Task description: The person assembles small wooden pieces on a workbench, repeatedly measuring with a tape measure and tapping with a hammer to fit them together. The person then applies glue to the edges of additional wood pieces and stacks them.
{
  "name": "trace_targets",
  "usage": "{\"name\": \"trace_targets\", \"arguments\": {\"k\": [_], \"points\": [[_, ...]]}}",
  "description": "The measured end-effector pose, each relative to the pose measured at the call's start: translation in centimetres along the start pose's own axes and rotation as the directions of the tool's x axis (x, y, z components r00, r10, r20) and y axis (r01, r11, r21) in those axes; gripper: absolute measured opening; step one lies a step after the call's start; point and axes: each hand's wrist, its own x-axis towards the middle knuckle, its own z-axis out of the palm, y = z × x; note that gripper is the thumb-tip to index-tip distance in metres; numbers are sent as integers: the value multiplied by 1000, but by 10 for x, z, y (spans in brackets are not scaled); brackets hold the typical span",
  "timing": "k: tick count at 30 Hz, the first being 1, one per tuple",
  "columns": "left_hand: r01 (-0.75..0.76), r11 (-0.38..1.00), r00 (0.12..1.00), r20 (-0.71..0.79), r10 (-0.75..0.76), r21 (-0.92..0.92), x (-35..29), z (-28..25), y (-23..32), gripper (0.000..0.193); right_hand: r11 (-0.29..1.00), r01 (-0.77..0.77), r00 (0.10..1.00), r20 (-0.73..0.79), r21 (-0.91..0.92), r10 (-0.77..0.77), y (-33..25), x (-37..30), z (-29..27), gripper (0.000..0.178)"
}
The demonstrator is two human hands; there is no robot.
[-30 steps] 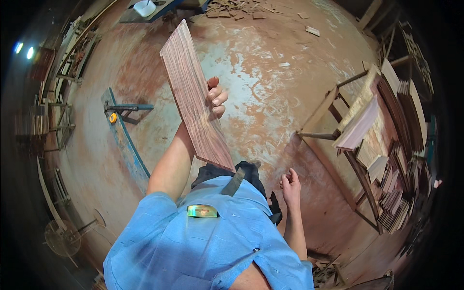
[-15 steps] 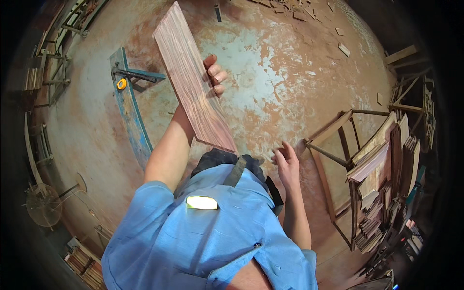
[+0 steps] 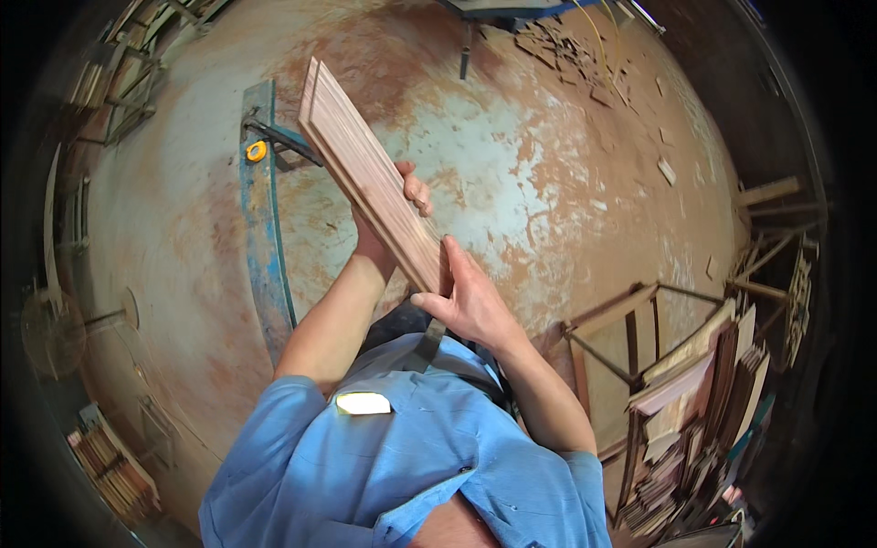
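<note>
A reddish, streaky-grained wooden board point(image 3: 370, 169) slants across the middle, its far end cut at an angle. A step or groove line runs along its left long edge; whether this is one piece or two stacked I cannot tell. My left hand point(image 3: 417, 190) is wrapped around the board from beneath, with fingertips showing over its right edge. At the near end, my right hand point(image 3: 473, 306) grips the board, thumb on one side and fingers along the other.
A narrow worn blue bench point(image 3: 265, 237) stands to the left, bearing a yellow tape measure point(image 3: 257, 152) and a dark metal bracket point(image 3: 288, 139). Stacked boards point(image 3: 703, 393) lean on a rack at right. Wood scraps point(image 3: 557, 55) litter the far floor. A standing fan point(image 3: 55, 333) is at far left.
My right hand has come up from the side and taken hold of the board's near end. The board has tipped, so its left edge shows, and moved slightly nearer.
</note>
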Motion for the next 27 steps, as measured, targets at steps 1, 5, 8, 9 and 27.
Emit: {"name": "trace_targets", "arguments": {"k": [1, 5, 8, 9, 27], "points": [[-39, 998, 995, -92, 44, 54, -5, 11, -4, 53, 1000, 2, 1000, -21, 25, -2, 1, 1, -1, 89], [-83, 964, 927, -335, 167, 251, -15, 41, -8, 48, 983, 102, 993, -68, 155, -92, 22, 5, -1, 91], [-114, 893, 858, -410, 310, 436, -10, 55, -4, 47, 990, 132, 987, -104, 58, -126, 25, 14, -21, 91], [-107, 836, 778, -478, 407, 538, -11, 62, -3, 47, 992, 119, 990, -86, 37, -116, 22, 16, -31, 91], [97, -697, 987, -158, -24, 710, 102, 46, 151, 96, 399, 647, 734, 388, -650, -558, -82, 268, -149, 77]]}}
